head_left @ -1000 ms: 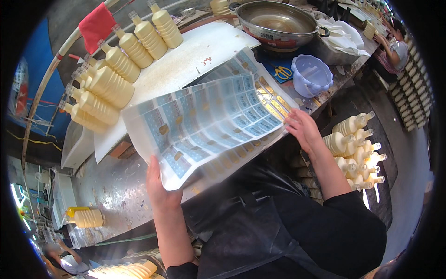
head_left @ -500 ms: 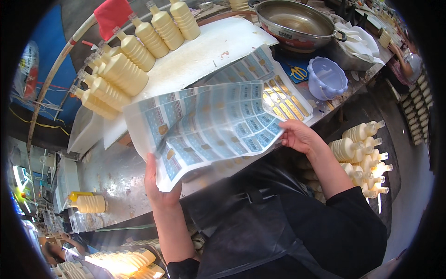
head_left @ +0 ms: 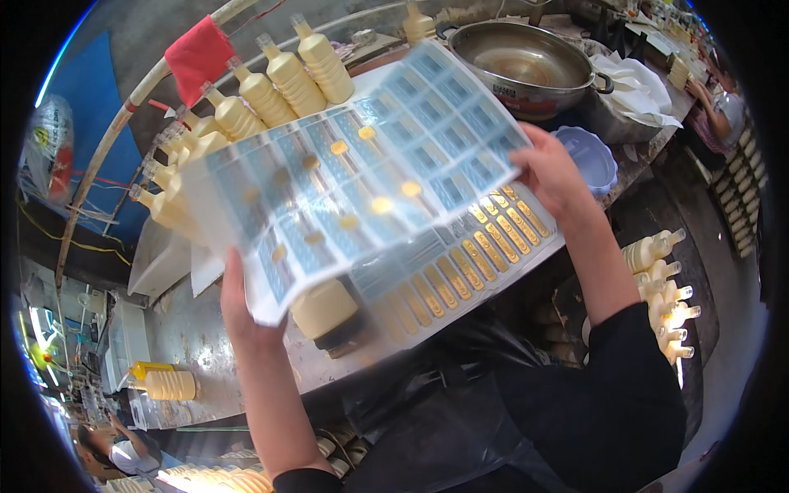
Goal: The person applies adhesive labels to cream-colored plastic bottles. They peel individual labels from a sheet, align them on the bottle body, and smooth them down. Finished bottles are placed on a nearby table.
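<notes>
A large sheet of blue labels (head_left: pixel 362 164) with small gold patches is raised above the bench, tilted and partly smeared by motion. My left hand (head_left: pixel 249 306) grips its near left corner, thumb on top. At the right edge, my right hand (head_left: pixel 552 168) pinches the same sheet. Beneath it lies a sheet of gold oblong labels (head_left: pixel 496 242), partly covered. A cream block-like object (head_left: pixel 323 311) with a dark base shows under the sheet's lower edge; its upper part is hidden.
Cream ribbed bottles (head_left: pixel 292 78) line the far left, under a red cloth (head_left: pixel 200 59) on a bent pole. A wide metal pan (head_left: pixel 526 62) and a lilac basin (head_left: pixel 588 156) stand at far right. More bottles (head_left: pixel 657 279) are below, right. Another bottle (head_left: pixel 168 384) lies at left.
Both hands have lifted the blue label sheet up and away from me, straightening it. More of the gold labels and the cream object have come into view beneath.
</notes>
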`<action>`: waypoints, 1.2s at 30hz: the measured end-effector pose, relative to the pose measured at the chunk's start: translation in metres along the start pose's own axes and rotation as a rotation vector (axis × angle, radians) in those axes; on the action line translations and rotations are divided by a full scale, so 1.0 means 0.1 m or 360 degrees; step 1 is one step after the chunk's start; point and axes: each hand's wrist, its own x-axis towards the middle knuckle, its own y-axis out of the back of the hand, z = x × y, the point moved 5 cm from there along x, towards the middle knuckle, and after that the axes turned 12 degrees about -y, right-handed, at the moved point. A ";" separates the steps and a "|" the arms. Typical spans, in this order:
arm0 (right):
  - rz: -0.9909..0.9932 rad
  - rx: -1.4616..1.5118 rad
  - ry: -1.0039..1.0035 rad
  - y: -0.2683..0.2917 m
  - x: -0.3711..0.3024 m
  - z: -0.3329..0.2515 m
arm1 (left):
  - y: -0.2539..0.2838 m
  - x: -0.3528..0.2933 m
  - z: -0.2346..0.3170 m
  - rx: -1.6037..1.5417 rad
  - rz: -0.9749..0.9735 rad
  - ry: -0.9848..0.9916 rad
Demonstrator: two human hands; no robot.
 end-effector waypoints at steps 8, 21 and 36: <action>0.0125 -0.0320 0.0218 -0.07 1.14 -0.56 | -0.04 1.26 -0.27 0.0323 0.0433 -0.0048; 0.0844 -0.1528 0.1014 -0.01 1.97 -0.31 | 0.40 1.90 -0.74 0.0682 0.0498 0.0195; 0.1138 -0.2209 0.0587 0.88 1.00 0.94 | -0.37 -0.52 -1.04 0.1865 -0.0770 0.0518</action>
